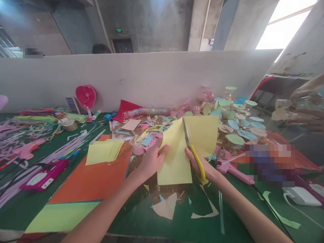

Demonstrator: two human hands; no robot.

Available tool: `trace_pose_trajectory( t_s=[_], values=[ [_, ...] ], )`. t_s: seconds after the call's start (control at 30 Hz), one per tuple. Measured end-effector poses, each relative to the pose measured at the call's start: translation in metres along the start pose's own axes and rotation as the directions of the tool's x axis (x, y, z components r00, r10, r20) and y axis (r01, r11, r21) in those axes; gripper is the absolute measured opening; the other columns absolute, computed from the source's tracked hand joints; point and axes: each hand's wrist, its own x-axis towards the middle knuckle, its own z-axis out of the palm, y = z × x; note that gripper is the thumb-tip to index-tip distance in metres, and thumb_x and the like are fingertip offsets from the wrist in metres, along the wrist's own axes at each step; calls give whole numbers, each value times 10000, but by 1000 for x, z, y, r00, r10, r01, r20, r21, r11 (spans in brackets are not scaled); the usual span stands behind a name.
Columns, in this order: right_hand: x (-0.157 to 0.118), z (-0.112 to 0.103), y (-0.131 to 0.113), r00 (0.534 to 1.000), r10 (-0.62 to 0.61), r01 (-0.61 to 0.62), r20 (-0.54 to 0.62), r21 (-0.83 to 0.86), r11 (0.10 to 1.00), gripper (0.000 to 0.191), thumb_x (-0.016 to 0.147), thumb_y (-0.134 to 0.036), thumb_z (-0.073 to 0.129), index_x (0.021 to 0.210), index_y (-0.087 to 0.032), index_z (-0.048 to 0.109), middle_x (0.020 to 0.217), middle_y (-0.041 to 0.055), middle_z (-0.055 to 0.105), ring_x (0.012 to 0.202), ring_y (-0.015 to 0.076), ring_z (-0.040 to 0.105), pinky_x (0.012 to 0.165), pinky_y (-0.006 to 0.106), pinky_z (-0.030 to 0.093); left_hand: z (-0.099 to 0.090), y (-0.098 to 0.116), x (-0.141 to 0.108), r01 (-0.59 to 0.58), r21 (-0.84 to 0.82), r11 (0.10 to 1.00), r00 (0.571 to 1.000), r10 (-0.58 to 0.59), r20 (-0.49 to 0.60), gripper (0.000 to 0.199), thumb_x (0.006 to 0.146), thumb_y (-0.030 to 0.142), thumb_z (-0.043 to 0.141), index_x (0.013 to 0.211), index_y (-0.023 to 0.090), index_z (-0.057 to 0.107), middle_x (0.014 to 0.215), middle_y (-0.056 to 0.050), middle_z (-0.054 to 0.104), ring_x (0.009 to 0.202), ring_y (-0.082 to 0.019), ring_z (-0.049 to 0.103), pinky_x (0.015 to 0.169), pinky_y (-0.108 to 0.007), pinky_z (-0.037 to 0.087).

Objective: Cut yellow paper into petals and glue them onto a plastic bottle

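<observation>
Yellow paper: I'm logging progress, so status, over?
Left hand holds yellow paper. Right hand on yellow-handled scissors, blades at the paper. Loose scraps below, none covering it.

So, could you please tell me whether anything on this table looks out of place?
Yes: loose paper scraps lie on the green table, nearer the camera than the yellow sheet, and more are jumbled beyond it, making the table look littered.

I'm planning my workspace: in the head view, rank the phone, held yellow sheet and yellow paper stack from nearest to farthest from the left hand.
1. Held yellow sheet: in the left hand.
2. Yellow paper stack: left, on the orange sheet.
3. Phone: back left, by the white panel.
</observation>
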Motion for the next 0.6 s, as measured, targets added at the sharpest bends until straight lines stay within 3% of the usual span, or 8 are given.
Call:
trace_pose_trajectory(
  t_s=[0.23, 0.47, 0.6],
  values=[
    [2, 2, 1, 992, 128, -127, -25, 21, 992, 519, 898, -710, 359, 685, -239, 413, 561, -29, 460, 506, 152, 432, 507, 290, 376, 2, -4, 1, -12, 1, 1000, 1000, 12, 13, 282, 982, 425, 424, 1081, 218, 588, 858, -45, 677, 895, -224, 666, 718, -291, 504],
    [1, 1, 2, 997, 45, -40, -61, 77, 996, 521, 878, -724, 387, 747, -228, 478, 673, -9, 534, 592, 160, 474, 560, 298, 430, 0, -2, 0, -38, -65, 997, 997, 42, 68, 273, 973, 426, 438, 1018, 218, 610, 942, -57, 692, 867, -206, 654, 703, -267, 497],
    [2, -1, -7, 993, 116, -114, -30, 55, 992, 629, 824, -824, 304, 606, -245, 412, 491, -17, 458, 470, 149, 448, 467, 293, 386, -2, -1, 0, -14, -130, 991, 997, 23, 68, 264, 952, 413, 476, 1036, 220, 635, 913, -48, 699, 828, -207, 658, 690, -268, 501]
  ],
)
